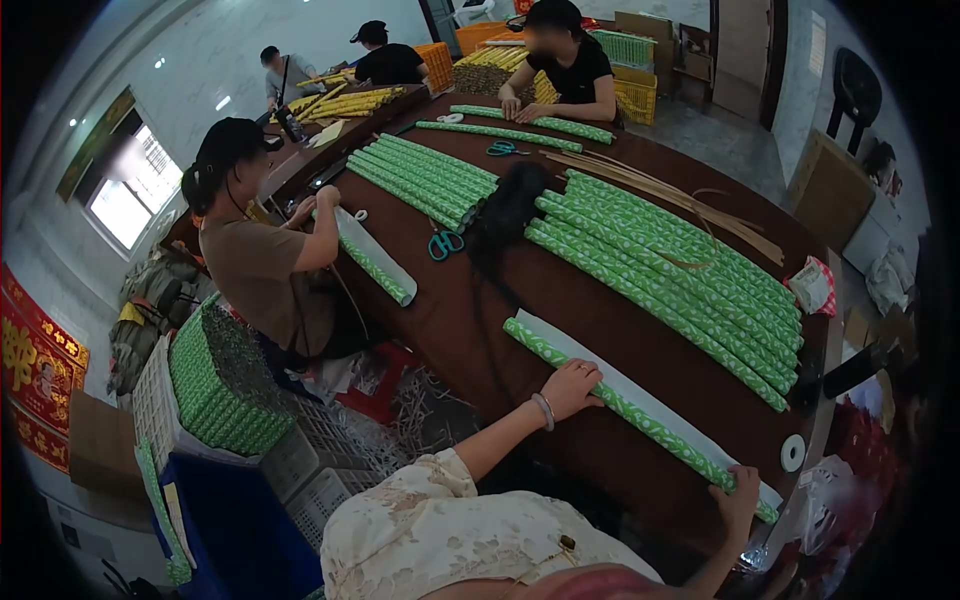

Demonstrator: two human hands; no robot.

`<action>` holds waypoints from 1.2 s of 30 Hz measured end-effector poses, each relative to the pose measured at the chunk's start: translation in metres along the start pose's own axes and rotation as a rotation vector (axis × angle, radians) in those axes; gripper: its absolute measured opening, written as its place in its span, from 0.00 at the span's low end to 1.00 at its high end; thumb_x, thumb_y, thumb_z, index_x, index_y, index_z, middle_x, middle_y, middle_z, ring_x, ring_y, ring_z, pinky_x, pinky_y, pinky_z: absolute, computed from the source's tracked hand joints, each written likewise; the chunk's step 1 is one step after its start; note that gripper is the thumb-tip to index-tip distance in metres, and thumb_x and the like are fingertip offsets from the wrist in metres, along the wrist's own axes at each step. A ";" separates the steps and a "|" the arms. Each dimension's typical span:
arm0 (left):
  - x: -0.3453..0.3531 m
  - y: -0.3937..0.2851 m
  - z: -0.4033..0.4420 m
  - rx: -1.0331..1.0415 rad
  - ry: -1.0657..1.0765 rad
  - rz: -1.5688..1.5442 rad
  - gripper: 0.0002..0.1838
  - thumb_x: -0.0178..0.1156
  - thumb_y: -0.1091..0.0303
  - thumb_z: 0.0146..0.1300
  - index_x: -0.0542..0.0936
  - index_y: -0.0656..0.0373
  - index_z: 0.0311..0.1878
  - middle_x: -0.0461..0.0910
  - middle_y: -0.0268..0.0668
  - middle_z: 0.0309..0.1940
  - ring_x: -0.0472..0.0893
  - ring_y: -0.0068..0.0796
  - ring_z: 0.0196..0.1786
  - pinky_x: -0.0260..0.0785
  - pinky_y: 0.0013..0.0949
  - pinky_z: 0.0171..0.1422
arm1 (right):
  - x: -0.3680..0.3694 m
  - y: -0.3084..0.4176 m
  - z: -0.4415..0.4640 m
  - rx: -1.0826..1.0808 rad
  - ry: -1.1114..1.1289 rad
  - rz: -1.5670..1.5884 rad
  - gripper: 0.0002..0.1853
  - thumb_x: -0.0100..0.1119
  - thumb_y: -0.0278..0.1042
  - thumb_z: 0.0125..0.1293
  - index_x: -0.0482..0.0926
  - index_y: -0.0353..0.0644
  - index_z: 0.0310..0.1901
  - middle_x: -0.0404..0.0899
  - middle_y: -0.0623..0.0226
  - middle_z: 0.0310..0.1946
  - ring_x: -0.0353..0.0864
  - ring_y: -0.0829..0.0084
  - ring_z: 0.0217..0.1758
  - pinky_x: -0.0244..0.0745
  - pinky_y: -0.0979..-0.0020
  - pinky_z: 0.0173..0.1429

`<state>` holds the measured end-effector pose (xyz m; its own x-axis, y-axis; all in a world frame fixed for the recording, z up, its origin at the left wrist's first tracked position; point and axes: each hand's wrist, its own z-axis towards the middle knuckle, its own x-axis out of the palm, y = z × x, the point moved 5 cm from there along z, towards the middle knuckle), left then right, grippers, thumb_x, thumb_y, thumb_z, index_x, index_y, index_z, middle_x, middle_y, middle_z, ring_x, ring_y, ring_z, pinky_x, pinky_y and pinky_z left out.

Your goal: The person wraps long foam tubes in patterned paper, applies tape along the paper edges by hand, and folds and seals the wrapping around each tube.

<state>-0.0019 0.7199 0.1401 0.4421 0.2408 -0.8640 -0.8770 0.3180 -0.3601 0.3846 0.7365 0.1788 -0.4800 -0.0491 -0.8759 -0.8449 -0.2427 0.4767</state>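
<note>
A long green patterned roll [650, 428] lies slantwise along the near edge of the brown table [450, 330], with a strip of its white underside showing on the far side. My left hand [573, 388] wraps over the roll left of its middle, a bracelet on the wrist. Near the right end, my right hand [738, 500] has its fingers closed round the same roll. A white tape ring [792, 453] lies just beyond my right hand. Farther back rests a big stack of green rolls [670, 285].
Teal scissors [445, 244], a dark cloth-like bundle [510, 210] and brown strips [700, 205] lie mid-table. A co-worker [255, 240] handles another green sheet at left; another co-worker [570, 65] sits across. A blue bin [225, 530] and a crate of rolls [225, 380] stand lower left.
</note>
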 end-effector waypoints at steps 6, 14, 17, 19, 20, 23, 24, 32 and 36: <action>0.005 0.001 0.002 -0.078 0.144 0.048 0.23 0.66 0.57 0.50 0.73 0.60 0.45 0.74 0.39 0.46 0.72 0.40 0.54 0.61 0.39 0.63 | 0.003 0.001 -0.001 0.000 0.013 0.044 0.23 0.69 0.26 0.35 0.73 0.39 0.38 0.69 0.58 0.40 0.69 0.55 0.46 0.66 0.60 0.50; 0.008 0.000 0.002 -0.064 0.159 0.118 0.22 0.65 0.58 0.51 0.73 0.60 0.45 0.73 0.40 0.46 0.73 0.39 0.54 0.59 0.40 0.65 | 0.007 -0.002 -0.004 -0.003 -0.028 0.046 0.21 0.69 0.26 0.37 0.74 0.37 0.38 0.69 0.58 0.41 0.69 0.55 0.47 0.66 0.60 0.51; 0.008 -0.001 0.002 -0.080 0.203 0.131 0.22 0.65 0.59 0.52 0.72 0.60 0.46 0.73 0.40 0.47 0.72 0.39 0.55 0.59 0.40 0.66 | 0.009 -0.004 -0.005 -0.012 -0.038 0.041 0.21 0.69 0.26 0.38 0.74 0.37 0.38 0.69 0.57 0.41 0.69 0.54 0.48 0.65 0.60 0.52; 0.005 -0.003 0.000 -0.062 0.132 0.141 0.22 0.64 0.59 0.52 0.72 0.60 0.46 0.73 0.41 0.47 0.72 0.40 0.55 0.60 0.40 0.65 | 0.009 -0.005 -0.006 -0.010 -0.043 0.040 0.21 0.69 0.26 0.38 0.74 0.37 0.39 0.69 0.57 0.42 0.69 0.54 0.48 0.65 0.60 0.53; 0.006 -0.003 -0.001 -0.058 0.136 0.137 0.22 0.64 0.59 0.52 0.72 0.60 0.46 0.73 0.41 0.47 0.72 0.40 0.55 0.60 0.40 0.65 | 0.009 -0.003 -0.006 -0.012 -0.043 0.040 0.21 0.69 0.26 0.38 0.74 0.37 0.39 0.69 0.57 0.42 0.69 0.54 0.48 0.65 0.60 0.53; 0.005 -0.003 -0.002 -0.037 0.085 0.122 0.21 0.64 0.60 0.52 0.71 0.60 0.46 0.73 0.41 0.48 0.72 0.41 0.55 0.60 0.41 0.65 | 0.010 -0.003 -0.007 -0.013 -0.070 0.012 0.21 0.69 0.26 0.38 0.74 0.38 0.38 0.70 0.57 0.42 0.69 0.54 0.49 0.65 0.60 0.54; 0.004 -0.001 -0.002 -0.060 0.097 0.097 0.21 0.65 0.60 0.52 0.72 0.59 0.46 0.73 0.41 0.48 0.72 0.41 0.55 0.60 0.40 0.65 | 0.010 -0.004 -0.008 -0.020 -0.094 -0.014 0.22 0.68 0.26 0.37 0.74 0.38 0.38 0.70 0.57 0.42 0.70 0.54 0.49 0.66 0.60 0.54; -0.006 -0.006 -0.001 -0.100 0.081 0.006 0.21 0.67 0.60 0.49 0.73 0.59 0.44 0.76 0.41 0.47 0.73 0.41 0.55 0.61 0.41 0.64 | 0.008 0.000 -0.014 -0.022 -0.135 -0.028 0.21 0.71 0.29 0.40 0.74 0.42 0.38 0.70 0.61 0.43 0.69 0.56 0.49 0.65 0.58 0.54; -0.011 -0.007 0.002 -0.111 0.083 -0.017 0.22 0.68 0.62 0.48 0.73 0.59 0.44 0.77 0.40 0.47 0.74 0.41 0.54 0.62 0.41 0.62 | 0.005 0.002 -0.013 0.011 -0.108 0.004 0.21 0.71 0.29 0.40 0.74 0.42 0.38 0.70 0.61 0.43 0.69 0.56 0.49 0.64 0.59 0.55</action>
<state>-0.0003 0.7168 0.1524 0.4438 0.1578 -0.8821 -0.8870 0.2172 -0.4074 0.3831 0.7235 0.1743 -0.5052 0.0554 -0.8612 -0.8455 -0.2318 0.4811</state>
